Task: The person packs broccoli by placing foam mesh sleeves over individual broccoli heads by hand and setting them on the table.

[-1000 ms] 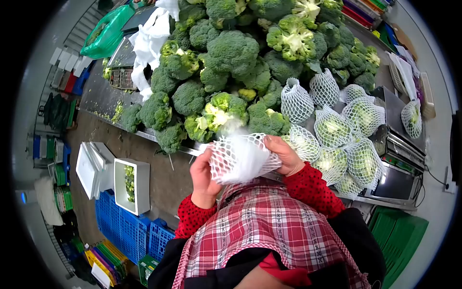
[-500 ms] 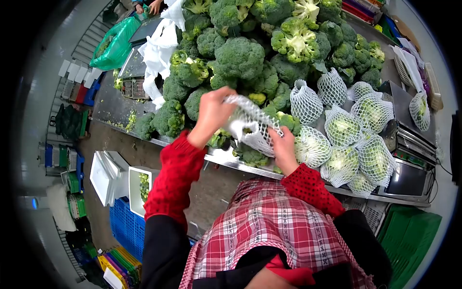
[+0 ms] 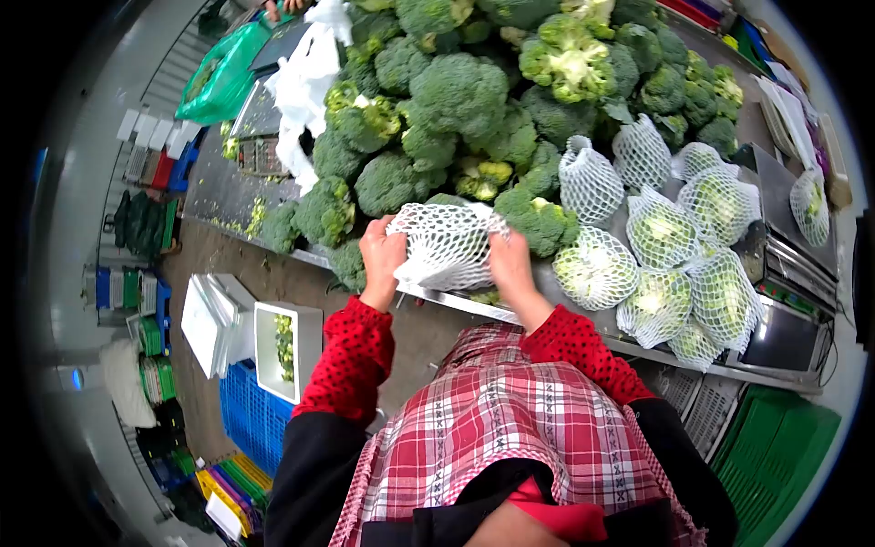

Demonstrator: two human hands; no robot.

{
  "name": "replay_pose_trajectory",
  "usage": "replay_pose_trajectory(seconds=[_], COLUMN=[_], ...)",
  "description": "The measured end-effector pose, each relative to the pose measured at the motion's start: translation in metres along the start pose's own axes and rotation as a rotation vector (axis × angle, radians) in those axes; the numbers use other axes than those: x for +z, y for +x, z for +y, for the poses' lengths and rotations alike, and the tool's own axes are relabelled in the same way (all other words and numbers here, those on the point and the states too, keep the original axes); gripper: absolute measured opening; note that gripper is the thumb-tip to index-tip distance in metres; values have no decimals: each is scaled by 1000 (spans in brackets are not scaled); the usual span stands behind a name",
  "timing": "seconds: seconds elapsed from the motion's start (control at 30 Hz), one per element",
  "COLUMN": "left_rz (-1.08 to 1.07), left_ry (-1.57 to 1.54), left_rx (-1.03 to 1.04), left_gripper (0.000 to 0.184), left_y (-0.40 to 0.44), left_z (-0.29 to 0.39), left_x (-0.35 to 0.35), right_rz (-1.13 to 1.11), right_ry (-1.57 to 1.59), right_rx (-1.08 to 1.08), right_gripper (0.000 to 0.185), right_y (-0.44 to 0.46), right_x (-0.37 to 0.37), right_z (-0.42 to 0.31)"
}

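Observation:
A white foam net is stretched between my two hands at the near edge of the metal table. My left hand is closed on its left side, and my right hand grips its right side. Whether a broccoli head sits inside the net cannot be made out. Just beyond it rises a big pile of bare broccoli. To the right of my right hand lie several netted broccoli heads, and two upright netted ones stand behind them.
At the left are a white foam box on blue crates, white lids and a green bag. A scale and green crates are at the right. Another person's hands show at the top left.
My left hand reached up over the pile with the net and has come back down to the table edge. The net is now spread wider between both hands.

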State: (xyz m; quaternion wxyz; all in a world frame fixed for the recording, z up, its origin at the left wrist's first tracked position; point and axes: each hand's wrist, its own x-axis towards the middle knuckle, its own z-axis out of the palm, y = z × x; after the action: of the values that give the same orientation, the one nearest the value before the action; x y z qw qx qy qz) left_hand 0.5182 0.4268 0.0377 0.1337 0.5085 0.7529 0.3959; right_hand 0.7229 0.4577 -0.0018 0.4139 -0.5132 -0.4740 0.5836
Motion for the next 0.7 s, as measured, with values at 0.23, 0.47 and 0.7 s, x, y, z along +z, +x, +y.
replay_pose_trajectory(seconds=[0.23, 0.47, 0.7], left_rz=[27, -458, -707], left_ry=[-373, -1554, -1194], left_rx=[-255, -382, -961], left_gripper=[32, 25, 38], left_y=[-29, -91, -106], left_z=[-25, 24, 50], left_x=[-3, -4, 20], right_rz=[-193, -649, -558], right_ry=[426, 555, 769], right_rx=[10, 83, 943], right_gripper=[19, 30, 28], right_y=[20, -3, -32], right_x=[-1, -48, -70], right_z=[-3, -47, -52])
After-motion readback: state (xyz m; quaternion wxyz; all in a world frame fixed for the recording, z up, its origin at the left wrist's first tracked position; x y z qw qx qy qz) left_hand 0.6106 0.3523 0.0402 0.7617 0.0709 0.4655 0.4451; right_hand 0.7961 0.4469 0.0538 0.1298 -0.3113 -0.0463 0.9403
